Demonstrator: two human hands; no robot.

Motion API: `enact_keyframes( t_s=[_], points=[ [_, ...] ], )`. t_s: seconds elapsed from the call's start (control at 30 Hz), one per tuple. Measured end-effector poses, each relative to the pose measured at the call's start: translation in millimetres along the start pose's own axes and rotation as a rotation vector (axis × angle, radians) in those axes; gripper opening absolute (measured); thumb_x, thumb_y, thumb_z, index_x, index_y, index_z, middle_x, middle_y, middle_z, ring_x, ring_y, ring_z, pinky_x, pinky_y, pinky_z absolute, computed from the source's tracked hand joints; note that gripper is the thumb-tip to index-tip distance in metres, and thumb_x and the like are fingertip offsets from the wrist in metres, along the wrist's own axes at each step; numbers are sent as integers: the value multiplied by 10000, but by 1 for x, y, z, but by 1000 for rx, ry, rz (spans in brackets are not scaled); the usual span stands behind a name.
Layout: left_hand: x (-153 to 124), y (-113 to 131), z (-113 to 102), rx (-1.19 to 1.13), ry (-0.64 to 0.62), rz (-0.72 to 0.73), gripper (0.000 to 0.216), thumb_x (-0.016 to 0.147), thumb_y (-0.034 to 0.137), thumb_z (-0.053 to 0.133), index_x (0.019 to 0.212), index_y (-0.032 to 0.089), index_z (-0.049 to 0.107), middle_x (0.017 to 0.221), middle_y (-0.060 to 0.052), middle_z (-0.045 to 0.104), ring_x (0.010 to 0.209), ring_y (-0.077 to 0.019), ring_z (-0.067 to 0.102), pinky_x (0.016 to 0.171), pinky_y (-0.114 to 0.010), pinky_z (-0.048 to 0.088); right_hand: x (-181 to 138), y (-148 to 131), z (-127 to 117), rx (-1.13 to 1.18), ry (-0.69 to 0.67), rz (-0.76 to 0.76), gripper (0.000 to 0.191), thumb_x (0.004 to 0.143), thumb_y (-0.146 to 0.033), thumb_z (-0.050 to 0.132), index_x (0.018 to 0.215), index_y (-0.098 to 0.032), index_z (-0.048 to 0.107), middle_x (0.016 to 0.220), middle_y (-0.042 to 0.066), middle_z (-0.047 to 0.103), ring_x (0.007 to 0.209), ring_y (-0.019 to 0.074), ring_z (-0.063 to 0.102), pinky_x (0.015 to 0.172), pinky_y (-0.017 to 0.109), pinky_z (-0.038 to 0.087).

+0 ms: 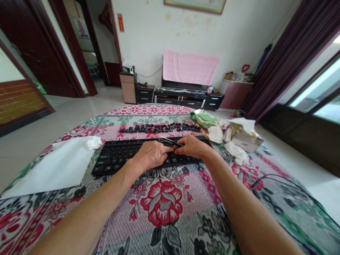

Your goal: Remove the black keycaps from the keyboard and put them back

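The right hand [191, 146] pinches a slim metal tool [170, 141] over the keyboard [119, 152]; left hand [152, 154] points in, grip unclear!

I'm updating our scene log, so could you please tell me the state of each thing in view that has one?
Keyboard: flat, partly stripped
Black keycaps: loose, behind it
Slim tool: gripped in the right hand
White sheet: spread out
Tissue: crumpled
Pink towel: draped
Purple curtain: gathered in folds
Black cable: loosely curved

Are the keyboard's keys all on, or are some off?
Some look off: loose black keycaps lie beyond the keyboard, though its near left corner has keys on.
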State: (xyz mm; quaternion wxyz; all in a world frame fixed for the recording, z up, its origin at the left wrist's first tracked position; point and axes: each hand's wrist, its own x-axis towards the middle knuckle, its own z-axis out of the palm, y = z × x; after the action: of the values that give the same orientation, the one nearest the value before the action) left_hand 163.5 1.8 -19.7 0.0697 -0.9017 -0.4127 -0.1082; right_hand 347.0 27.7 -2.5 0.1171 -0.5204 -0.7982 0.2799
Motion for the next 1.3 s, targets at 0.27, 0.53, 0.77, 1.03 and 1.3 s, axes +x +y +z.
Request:
enact_keyframes(
  t_s=[0.27,0.53,0.77,1.03,1.3],
  points=[
    [1,-1,2,-18,5,-29,365,738,238,313,1073,288,447,779,-3,603,675,-125,532,580,-250,378,2,-2,3,-9,30,29,288,541,-327,518,734,-147,633,502,-27,480,448,67,371,406,196,258],
    [1,0,2,-71,17,-14,353,740,253,323,1065,303,454,822,-2,606,709,-131,539,597,-255,384,1,0,2,-1,-2,20,293,539,-327,525,747,-151,633,515,-25,491,458,70,378,411,196,266],
    [1,0,4,-100,58,-36,352,758,278,316,1091,319,422,841,11,607,715,-128,545,588,-243,386,0,-5,1,-25,20,41,273,541,-324,521,713,-141,630,477,-26,457,431,66,364,388,193,250],
    [1,-2,4,-137,59,-49,333,757,281,311,1053,330,458,858,15,607,713,-127,547,602,-253,390,-1,-6,1,-60,34,19,254,549,-330,509,682,-147,624,465,-29,444,423,64,361,376,188,240],
    [2,-1,3,-137,43,-51,324,749,298,322,1028,313,486,850,3,609,729,-133,545,631,-266,393,0,-9,3,-116,75,21,228,542,-330,514,607,-135,613,434,-25,430,409,65,354,373,200,219]
  ],
)
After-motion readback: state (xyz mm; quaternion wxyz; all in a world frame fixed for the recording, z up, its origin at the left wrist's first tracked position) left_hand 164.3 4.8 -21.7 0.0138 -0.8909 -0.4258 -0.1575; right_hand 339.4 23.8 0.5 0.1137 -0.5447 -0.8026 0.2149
